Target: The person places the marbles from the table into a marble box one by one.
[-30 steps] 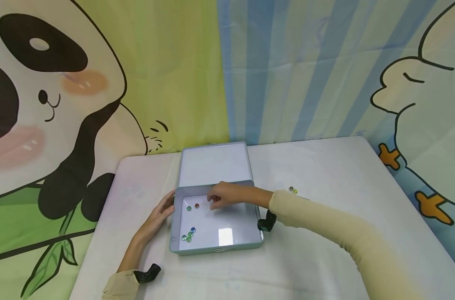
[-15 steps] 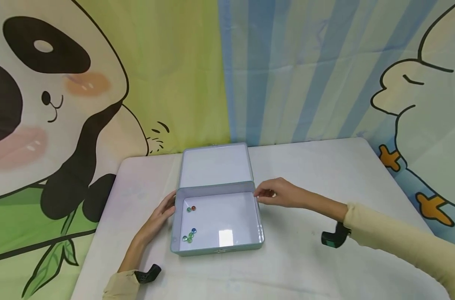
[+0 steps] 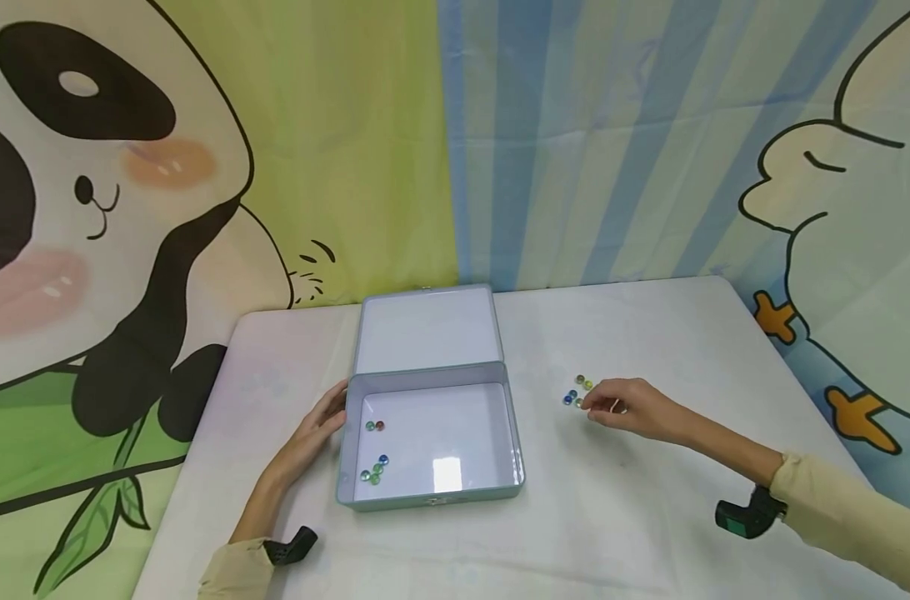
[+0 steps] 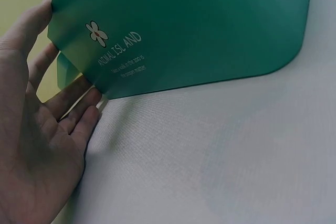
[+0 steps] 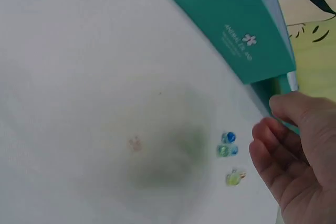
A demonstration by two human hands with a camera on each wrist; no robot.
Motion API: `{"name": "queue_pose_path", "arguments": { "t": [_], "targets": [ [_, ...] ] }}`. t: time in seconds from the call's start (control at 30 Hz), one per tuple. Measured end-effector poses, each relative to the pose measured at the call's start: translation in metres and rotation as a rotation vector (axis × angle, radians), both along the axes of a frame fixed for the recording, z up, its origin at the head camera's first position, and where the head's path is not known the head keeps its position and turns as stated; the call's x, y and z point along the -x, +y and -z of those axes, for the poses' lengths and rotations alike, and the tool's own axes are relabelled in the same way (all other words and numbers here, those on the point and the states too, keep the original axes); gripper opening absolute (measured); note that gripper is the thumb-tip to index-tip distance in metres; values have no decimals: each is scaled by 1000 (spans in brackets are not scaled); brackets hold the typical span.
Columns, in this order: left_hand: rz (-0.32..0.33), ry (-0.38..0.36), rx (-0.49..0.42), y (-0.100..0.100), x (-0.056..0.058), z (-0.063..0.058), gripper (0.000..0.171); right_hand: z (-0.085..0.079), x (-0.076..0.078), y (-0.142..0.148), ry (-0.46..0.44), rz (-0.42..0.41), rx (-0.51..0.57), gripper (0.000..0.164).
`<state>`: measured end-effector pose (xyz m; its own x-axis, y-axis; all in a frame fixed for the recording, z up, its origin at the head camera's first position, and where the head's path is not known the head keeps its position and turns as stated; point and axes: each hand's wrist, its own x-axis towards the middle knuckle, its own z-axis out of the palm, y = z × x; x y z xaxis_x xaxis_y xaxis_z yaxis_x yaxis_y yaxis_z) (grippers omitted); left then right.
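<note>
A green tin box [image 3: 431, 500] lies with its lid [image 3: 428, 329] hinged back. Inside, a red marble [image 3: 380, 425] and a green marble [image 3: 370, 426] sit side by side, with a blue marble [image 3: 383, 459] and several others nearer the front. My left hand [image 3: 308, 442] rests against the box's left side; in the left wrist view its extended fingers [image 4: 79, 111] touch the box's corner. My right hand [image 3: 638, 408] reaches over the table, loosely bent fingertips right at a small cluster of glass marbles [image 3: 578, 403]. Nothing shows between its thumb and fingers in the right wrist view.
A yellow marble [image 3: 588, 385] and a dark one lie just behind that cluster, right of the box. The table [image 3: 620, 533] has a white cloth. Behind it hangs a cartoon-printed curtain [image 3: 380, 150].
My right hand has moved from over the inside of the box rightward to the marbles on the table. The red marble has rolled left against the green one. The left hand stays put.
</note>
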<state>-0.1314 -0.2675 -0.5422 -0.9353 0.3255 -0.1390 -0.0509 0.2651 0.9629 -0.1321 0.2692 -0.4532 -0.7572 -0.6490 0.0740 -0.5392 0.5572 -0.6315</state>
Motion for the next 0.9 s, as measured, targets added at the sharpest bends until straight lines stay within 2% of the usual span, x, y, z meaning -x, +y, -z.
{"name": "queue_pose_path", "arguments": {
  "t": [0.27,0.5,0.73,0.9],
  "targets": [
    [-9,2,6,0,-1,0,57,31,17,-1,86,42,-83,15],
    [-20,-7,6,0,0,1,57,48,25,-3,151,-8,-30,17],
    [-16,-1,13,1,0,1,58,49,27,-4,50,78,-124,16],
    [-14,2,13,1,0,1,58,47,28,-5,-5,102,-168,14]
  ]
}}
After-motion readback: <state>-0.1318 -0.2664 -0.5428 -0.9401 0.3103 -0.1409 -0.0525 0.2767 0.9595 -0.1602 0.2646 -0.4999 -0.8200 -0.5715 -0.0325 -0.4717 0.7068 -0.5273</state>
